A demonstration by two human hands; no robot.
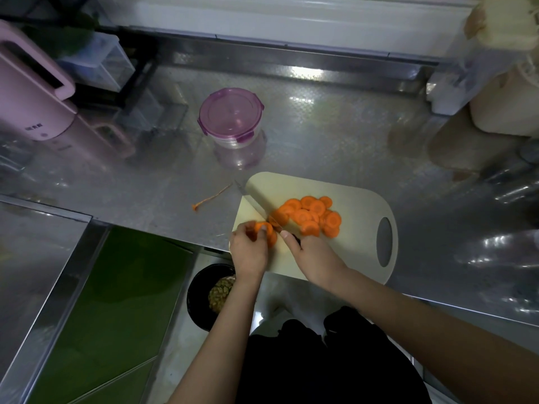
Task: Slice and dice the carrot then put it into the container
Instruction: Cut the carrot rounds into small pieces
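Head view: on a white board (pixel 355 252), the left hand (pixel 249 252) pinches an orange carrot stub (pixel 267 230), the right hand (pixel 313 255) grips a knife (pixel 256 204) beside round slices (pixel 312 215), and the lidded container (pixel 230 116) stands well behind.

Steel counter (pixel 335 135) with cutting board (pixel 358 246), lidded container (pixel 232 118), carrot tail (pixel 211 198), pink appliance (pixel 32 91).

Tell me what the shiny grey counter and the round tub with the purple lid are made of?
The shiny grey counter looks like stainless steel: it mirrors lights and objects. The round tub with the purple lid has see-through walls, so clear plastic or glass; the lid looks like glossy plastic.
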